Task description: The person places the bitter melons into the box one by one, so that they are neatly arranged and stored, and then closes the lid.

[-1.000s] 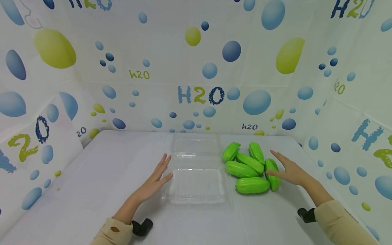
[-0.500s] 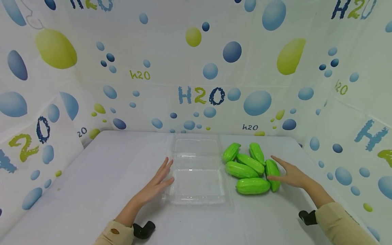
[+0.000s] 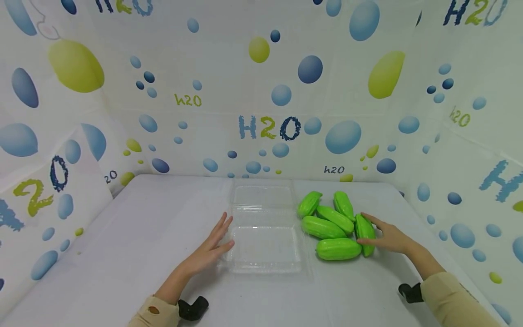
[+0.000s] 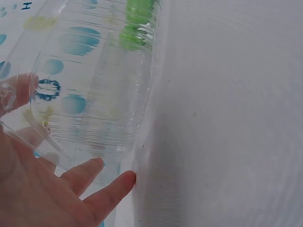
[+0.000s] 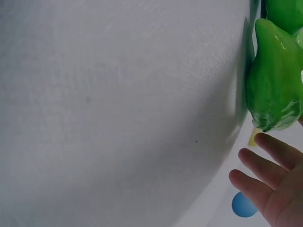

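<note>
A clear plastic clamshell container (image 3: 264, 245) lies unfolded mid-table, its lid half (image 3: 263, 196) towards the back. Beside its left edge is my left hand (image 3: 204, 255), fingers straight and spread; the left wrist view shows fingertips (image 4: 118, 182) close to the clear wall, contact unclear. On the right, my right hand (image 3: 390, 238) reaches over the rightmost glossy green gourd (image 3: 364, 234), index finger near its far end and thumb near its front end. The right wrist view has three extended fingers (image 5: 265, 168) apart from that gourd; its thumb is mostly hidden.
Several more green gourds (image 3: 323, 227) are bunched between the container and my right hand. A white cloth covers the table (image 3: 135, 245). Printed white sheeting (image 3: 204, 59) walls in the back and both sides. Each wrist carries a black device (image 3: 193, 309).
My right hand has come down and in onto the rightmost gourd. The left hand has lowered slightly and shifted a little right, closer to the container. Container and gourds stay put.
</note>
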The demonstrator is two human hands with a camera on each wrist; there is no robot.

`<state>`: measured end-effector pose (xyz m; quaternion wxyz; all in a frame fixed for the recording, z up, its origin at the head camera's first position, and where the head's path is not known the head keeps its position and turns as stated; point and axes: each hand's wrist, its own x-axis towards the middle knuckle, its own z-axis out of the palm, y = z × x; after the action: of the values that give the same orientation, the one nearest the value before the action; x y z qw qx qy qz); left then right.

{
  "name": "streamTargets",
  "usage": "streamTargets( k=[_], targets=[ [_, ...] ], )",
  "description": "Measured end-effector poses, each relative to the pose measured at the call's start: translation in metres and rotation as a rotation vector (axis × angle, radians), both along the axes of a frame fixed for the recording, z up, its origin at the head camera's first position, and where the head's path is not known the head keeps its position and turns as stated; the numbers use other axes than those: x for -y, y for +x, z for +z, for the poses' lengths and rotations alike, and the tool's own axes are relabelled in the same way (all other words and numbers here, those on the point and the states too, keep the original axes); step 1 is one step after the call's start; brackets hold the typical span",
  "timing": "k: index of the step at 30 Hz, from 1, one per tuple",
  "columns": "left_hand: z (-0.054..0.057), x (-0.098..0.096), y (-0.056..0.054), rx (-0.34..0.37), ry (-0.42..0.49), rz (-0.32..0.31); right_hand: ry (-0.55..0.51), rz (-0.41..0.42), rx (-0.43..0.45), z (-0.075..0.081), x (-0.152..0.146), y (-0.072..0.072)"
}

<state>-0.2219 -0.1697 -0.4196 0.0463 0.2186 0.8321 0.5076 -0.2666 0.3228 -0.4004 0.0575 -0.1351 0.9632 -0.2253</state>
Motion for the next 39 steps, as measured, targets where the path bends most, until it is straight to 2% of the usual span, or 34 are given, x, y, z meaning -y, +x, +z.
streamTargets(
  k=[6, 15, 21, 29, 39],
  targets=[
    [-0.001, -0.001, 0.001, 0.002, -0.007, -0.006, -0.049, 0.011, 0.038, -0.004, -0.006, -0.003],
    [-0.004, -0.001, 0.001, -0.006, -0.01, 0.0, -0.105, 0.053, 0.055, -0.001, -0.008, -0.003],
    [-0.004, 0.0, 0.001, -0.016, -0.002, -0.015, -0.141, 0.033, 0.044, -0.003, -0.008, -0.003],
    [-0.005, 0.0, 0.001, -0.004, -0.001, -0.006, -0.213, 0.032, 0.022, -0.008, -0.012, -0.005],
    [-0.006, 0.0, 0.001, -0.021, 0.002, -0.003, -0.226, 0.01, -0.003, -0.008, -0.012, -0.008]
  ],
)
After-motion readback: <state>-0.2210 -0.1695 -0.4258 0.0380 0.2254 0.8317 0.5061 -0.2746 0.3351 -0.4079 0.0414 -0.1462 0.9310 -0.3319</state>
